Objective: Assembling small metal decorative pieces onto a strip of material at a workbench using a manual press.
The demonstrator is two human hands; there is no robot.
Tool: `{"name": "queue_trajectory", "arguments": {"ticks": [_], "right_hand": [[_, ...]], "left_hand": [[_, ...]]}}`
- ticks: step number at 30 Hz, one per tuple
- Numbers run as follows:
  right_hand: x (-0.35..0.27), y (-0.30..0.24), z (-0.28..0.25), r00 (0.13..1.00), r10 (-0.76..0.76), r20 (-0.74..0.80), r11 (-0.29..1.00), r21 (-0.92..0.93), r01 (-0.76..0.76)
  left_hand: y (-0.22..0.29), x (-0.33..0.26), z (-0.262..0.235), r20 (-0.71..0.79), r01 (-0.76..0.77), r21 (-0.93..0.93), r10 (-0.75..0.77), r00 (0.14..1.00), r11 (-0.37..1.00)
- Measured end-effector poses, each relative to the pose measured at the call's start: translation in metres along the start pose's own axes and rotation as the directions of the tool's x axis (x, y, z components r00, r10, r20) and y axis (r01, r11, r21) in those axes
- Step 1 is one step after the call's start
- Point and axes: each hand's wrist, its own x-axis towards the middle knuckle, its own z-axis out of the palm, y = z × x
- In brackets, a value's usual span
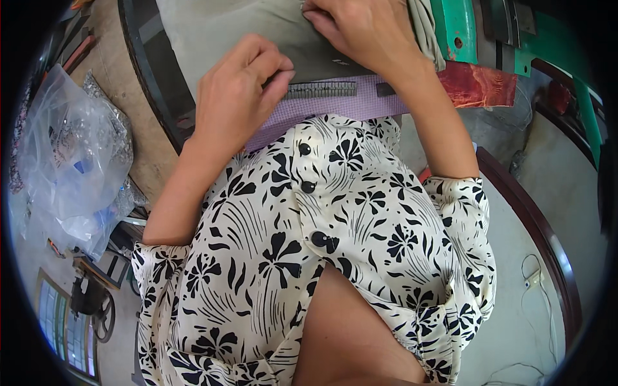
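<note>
Your left hand (pixel 239 90) bends over the near part of the grey-green cloth (pixel 212 29), thumb and forefinger drawn close together; whether they pinch any fabric you cannot tell from this angle. Your right hand (pixel 351 29) sits farther out on the same cloth, fingers curled down at the top edge of the view; its tips are partly cut off, so its grip cannot be told either.

The cloth lies spread on the worktop (pixel 143 74) before you, probably so both hands can reach it together. Its right side gathers into folds beside a green metal part (pixel 458 32), perhaps to keep the middle smooth. Nearest your body is a purple checked cloth (pixel 273 128), likely a cover, with a ridged grey strip (pixel 322 90) on it, seemingly kept within reach. A red patterned piece (pixel 476 85) lies just beyond your right forearm.
</note>
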Motion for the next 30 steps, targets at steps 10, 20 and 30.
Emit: {"name": "queue_trajectory", "arguments": {"ticks": [10, 20, 30], "right_hand": [[-0.002, -0.035, -0.054, 0.911, 0.308, 0.274, 0.915, 0.179, -0.363], [-0.064, -0.073, -0.051, 0.925, 0.331, 0.184, 0.944, -0.065, -0.325], [-0.06, -0.079, -0.05, 0.938, 0.309, 0.155, 0.951, -0.073, -0.301]], "left_hand": [[0.006, -0.009, 0.018, 0.078, -0.154, 0.033, 0.152, 0.985, 0.987], [0.007, -0.005, 0.027, 0.079, -0.123, 0.026, 0.12, 0.99, 0.992], [0.009, -0.006, 0.024, 0.118, -0.137, 0.07, 0.128, 0.985, 0.988]]}}
